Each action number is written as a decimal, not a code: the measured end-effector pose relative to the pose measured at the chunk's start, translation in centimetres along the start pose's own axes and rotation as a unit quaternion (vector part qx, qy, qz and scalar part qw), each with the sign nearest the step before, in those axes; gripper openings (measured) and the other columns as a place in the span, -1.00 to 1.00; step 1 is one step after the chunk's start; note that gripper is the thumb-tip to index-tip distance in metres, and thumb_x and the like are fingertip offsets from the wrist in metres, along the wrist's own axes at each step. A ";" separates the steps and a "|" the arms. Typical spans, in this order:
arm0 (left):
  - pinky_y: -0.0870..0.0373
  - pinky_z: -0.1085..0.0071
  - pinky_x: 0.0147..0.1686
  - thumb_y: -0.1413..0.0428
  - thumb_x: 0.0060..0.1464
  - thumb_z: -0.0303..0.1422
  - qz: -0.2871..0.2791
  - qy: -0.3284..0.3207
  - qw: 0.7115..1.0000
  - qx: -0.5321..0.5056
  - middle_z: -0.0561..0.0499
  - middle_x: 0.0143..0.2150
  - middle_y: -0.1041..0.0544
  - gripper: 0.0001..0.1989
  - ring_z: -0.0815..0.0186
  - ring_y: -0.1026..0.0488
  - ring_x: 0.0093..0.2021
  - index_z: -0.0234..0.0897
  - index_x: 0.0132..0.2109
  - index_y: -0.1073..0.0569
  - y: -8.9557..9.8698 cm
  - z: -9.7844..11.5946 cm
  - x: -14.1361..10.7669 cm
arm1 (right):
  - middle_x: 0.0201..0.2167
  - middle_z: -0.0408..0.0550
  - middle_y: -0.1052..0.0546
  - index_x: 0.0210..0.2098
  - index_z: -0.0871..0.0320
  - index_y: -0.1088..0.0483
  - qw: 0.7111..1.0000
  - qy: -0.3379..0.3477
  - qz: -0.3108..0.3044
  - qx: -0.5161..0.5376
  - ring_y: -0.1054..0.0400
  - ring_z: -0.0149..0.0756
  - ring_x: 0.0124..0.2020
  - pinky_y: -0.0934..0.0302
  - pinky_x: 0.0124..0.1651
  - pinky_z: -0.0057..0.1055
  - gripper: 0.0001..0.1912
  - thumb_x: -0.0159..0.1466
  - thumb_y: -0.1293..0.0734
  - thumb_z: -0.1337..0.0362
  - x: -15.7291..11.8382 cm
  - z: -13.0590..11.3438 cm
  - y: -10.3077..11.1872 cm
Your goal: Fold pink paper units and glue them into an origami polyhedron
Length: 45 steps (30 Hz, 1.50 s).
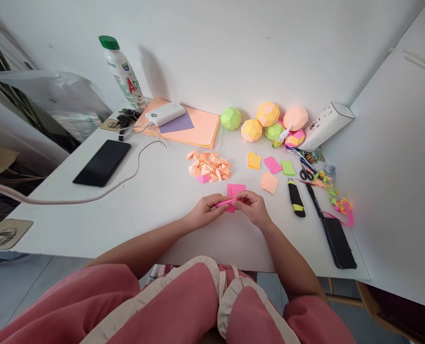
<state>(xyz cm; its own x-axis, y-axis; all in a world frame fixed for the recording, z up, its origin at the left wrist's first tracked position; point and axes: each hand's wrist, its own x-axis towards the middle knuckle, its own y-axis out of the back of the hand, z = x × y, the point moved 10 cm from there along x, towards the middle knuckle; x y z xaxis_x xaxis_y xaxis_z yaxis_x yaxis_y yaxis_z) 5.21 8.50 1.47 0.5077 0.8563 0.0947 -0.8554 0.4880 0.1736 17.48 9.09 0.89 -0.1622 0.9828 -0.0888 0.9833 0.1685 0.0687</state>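
Fingers pinched narrow on both sides, my left hand (208, 210) and right hand (253, 208) have the folded pink paper (223, 204) by its ends, over the pink sheet (236, 188) on the tabletop (158, 205)! It should handle feather-light, stiff enough to take a crease yet easily crumpled, so the edges are the place to pinch, gently, thumbs opposite fingers
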 end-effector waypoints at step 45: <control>-0.25 0.47 -0.49 -0.12 0.02 -0.11 0.028 0.073 0.994 -0.081 -0.01 -0.44 -0.46 -0.67 0.42 -0.27 -0.47 -0.34 -0.33 -0.49 0.2 -1.0 -0.2 | -0.52 -0.15 -0.42 -0.47 0.15 -0.42 1.000 0.004 -0.003 0.015 -0.29 -0.41 -0.51 -0.26 -0.40 -0.39 -0.79 0.06 -0.42 0.13 -0.3 -0.3 -0.1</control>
<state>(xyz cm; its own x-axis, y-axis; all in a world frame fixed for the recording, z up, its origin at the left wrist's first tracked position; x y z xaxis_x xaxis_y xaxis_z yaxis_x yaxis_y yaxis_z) 4.83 8.57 0.48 0.4490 0.8923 -0.0463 -0.8930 0.4499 0.0108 17.39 8.84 1.17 -0.1692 0.9822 -0.0813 0.9842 0.1727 0.0387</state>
